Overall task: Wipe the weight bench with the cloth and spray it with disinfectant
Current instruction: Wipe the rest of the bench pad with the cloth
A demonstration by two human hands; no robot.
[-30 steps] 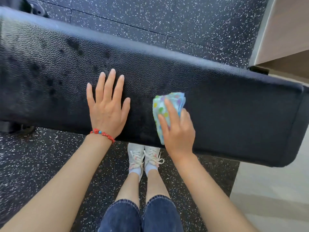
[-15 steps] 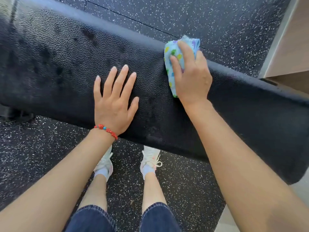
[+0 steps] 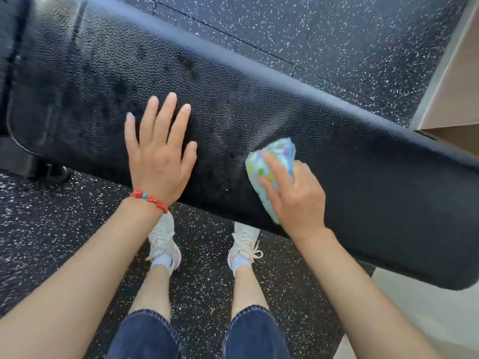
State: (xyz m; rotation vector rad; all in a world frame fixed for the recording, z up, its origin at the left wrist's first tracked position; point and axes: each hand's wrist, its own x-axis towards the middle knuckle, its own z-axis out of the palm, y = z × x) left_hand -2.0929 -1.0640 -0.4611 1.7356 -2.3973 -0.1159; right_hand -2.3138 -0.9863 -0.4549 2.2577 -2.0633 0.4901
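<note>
A long black weight bench [image 3: 350,182] is stretching across the room at a slant, its pebbled vinyl pad running from the far left down toward the right, and dark damp-looking blotches are showing on the left half of the pad. It is standing on black rubber flooring [image 3: 337,47] flecked with white.

The person's left hand [image 3: 158,156] is lying flat on the pad near its close edge, palm down, fingers spread and gripping nothing. A red beaded bracelet [image 3: 149,199] with one blue bead is sitting around that wrist.

Below, between the two forearms, a pair of white sneakers [image 3: 166,244] is standing on the floor just under the bench's near edge, with rolled dark denim cuffs [image 3: 147,335] above them.

To the right of the open hand, the right hand [image 3: 295,200] is pressing a folded cloth [image 3: 272,161] against the pad, fingers laid over its top and curled to clasp it. The cloth, pale blue with small coloured squares, is lying on the pad close to the near edge, well apart from the left hand.

At the far right, a light wooden panel [image 3: 456,99] is rising beside the bench.
</note>
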